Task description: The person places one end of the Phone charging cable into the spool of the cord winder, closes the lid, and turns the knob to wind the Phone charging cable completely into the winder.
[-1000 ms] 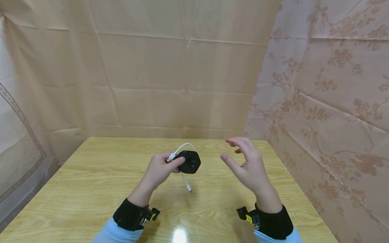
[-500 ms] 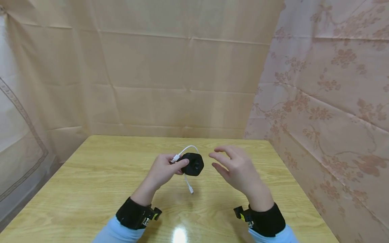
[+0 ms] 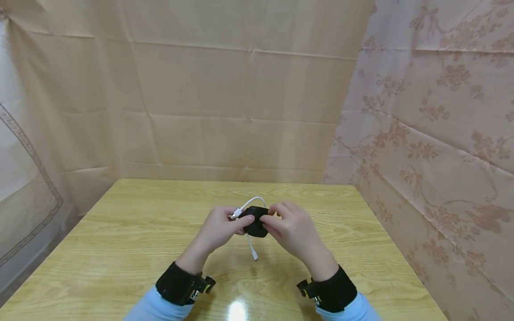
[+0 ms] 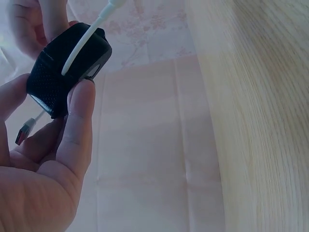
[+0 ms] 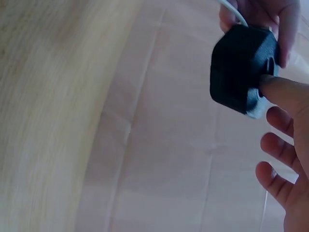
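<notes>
A black hexagonal case [image 3: 256,228] is held above the table between both hands. My left hand [image 3: 218,228] grips its left edge, thumb on the near face and fingers behind. A short white cable [image 3: 257,199] comes out of the case; its USB plug [image 3: 237,214] lies by the left hand, and the other, smaller plug [image 3: 254,256] dangles below. My right hand [image 3: 296,232] pinches at the case's right part with thumb and forefinger. In the right wrist view, a fingertip presses the case's side [image 5: 265,79], while the other fingers stay curled apart from it.
A light wooden table [image 3: 160,249] lies beneath the hands. Behind it hangs a beige curtain [image 3: 201,98], and a pink floral cloth [image 3: 433,133] hangs along the right side. Black camera straps [image 3: 178,285] circle both wrists.
My right hand has moved left and closed in on the case, which it now touches. The left hand has shifted slightly right and down with the case and cable.
</notes>
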Demonstrator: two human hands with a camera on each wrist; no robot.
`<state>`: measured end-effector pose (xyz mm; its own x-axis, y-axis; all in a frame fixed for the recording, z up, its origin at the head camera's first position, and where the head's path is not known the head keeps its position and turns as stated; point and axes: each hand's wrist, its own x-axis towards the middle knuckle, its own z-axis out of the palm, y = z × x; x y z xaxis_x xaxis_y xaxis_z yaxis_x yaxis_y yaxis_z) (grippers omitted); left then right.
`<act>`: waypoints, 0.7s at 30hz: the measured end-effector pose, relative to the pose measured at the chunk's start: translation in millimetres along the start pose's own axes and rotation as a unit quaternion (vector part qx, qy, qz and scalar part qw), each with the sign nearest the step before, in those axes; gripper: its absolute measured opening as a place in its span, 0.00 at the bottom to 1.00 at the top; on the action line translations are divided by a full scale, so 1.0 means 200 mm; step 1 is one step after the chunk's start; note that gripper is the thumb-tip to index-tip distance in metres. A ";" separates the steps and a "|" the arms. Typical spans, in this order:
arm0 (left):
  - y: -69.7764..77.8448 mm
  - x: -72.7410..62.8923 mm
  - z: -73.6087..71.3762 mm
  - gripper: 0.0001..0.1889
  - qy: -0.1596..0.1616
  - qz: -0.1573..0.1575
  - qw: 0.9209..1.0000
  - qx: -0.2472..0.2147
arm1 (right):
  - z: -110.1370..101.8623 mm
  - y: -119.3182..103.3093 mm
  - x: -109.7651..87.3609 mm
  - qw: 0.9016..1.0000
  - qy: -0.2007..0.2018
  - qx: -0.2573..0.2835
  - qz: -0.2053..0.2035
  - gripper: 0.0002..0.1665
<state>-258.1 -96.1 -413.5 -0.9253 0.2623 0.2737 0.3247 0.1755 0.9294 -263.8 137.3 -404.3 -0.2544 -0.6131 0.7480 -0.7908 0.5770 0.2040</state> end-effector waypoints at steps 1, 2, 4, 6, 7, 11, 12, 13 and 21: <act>0.00 0.00 0.00 0.11 -0.002 0.001 1.000 0.002 | 0.01 0.00 0.00 1.000 0.004 0.000 0.002 0.10; 0.00 0.00 0.00 0.11 -0.003 0.001 1.000 0.004 | 0.01 -0.01 0.00 1.000 0.006 -0.001 0.004 0.09; 0.00 0.00 0.00 0.11 -0.005 0.003 1.000 0.008 | 0.02 -0.01 0.00 1.000 0.014 -0.003 0.009 0.10; 0.00 0.00 0.00 0.11 -0.006 0.005 1.000 0.011 | 0.02 -0.02 0.00 1.000 0.021 -0.003 0.015 0.10; 0.00 0.00 0.00 0.11 -0.005 0.006 1.000 0.010 | 0.02 -0.02 0.00 1.000 0.025 -0.003 0.017 0.11; 0.00 0.00 0.00 0.11 -0.009 0.010 1.000 0.007 | 0.03 -0.02 -0.01 0.999 0.037 -0.001 0.028 0.11; 0.00 0.00 0.00 0.11 -0.010 0.011 1.000 0.007 | 0.03 -0.02 -0.01 0.999 0.039 -0.001 0.032 0.11; 0.00 0.00 0.00 0.11 -0.010 0.012 1.000 0.007 | 0.03 -0.02 -0.01 0.999 0.041 -0.001 0.035 0.11; 0.02 0.00 0.01 0.10 0.003 0.037 0.998 0.046 | 0.05 -0.06 -0.01 0.996 0.028 0.003 0.082 0.12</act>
<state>-255.8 -93.5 -411.0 -0.8994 0.2712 0.3427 0.4085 0.2430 0.8798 -259.5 127.1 -414.8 -0.3493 -0.4801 0.8047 -0.7441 0.6640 0.0732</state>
